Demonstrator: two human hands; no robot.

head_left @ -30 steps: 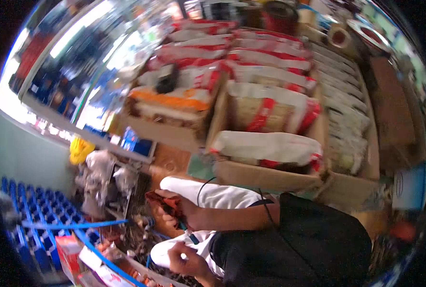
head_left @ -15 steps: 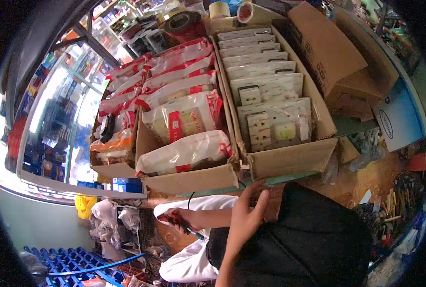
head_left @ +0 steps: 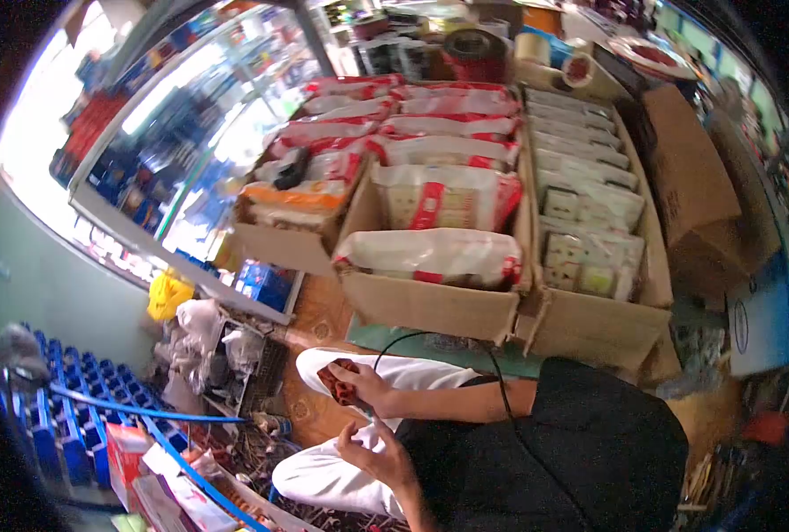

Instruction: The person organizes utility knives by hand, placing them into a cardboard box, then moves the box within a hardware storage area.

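Observation:
My right hand (head_left: 368, 390) is closed around a small reddish-brown part (head_left: 339, 381) with dark openings, held over the white trouser leg. Its exact kind is too blurred to make out. Just below, my left hand (head_left: 378, 457) has its thumb and fingers apart, with nothing visible between them. A thin black cord (head_left: 507, 399) loops over my right forearm and down the black shirt. Beyond my arms stands a cardboard box (head_left: 430, 306) of white-and-red plastic packets (head_left: 430, 254). Beside it, another carton (head_left: 594, 324) holds a row of wrapped socket plates (head_left: 589, 263).
A smaller carton (head_left: 279, 246) of packets adjoins a glass display case (head_left: 191, 191). Blue plastic bins (head_left: 75, 399) and a blue strap (head_left: 146, 412) lie at lower left. A yellow bag (head_left: 169, 294) sits by a crate. Tape rolls (head_left: 475, 55) stand behind the boxes; flattened cardboard (head_left: 691, 168) leans right.
The view has swung, so the boxes appear farther right. My left hand has come down from near the boxes to just beside my right hand, which still holds the reddish-brown part.

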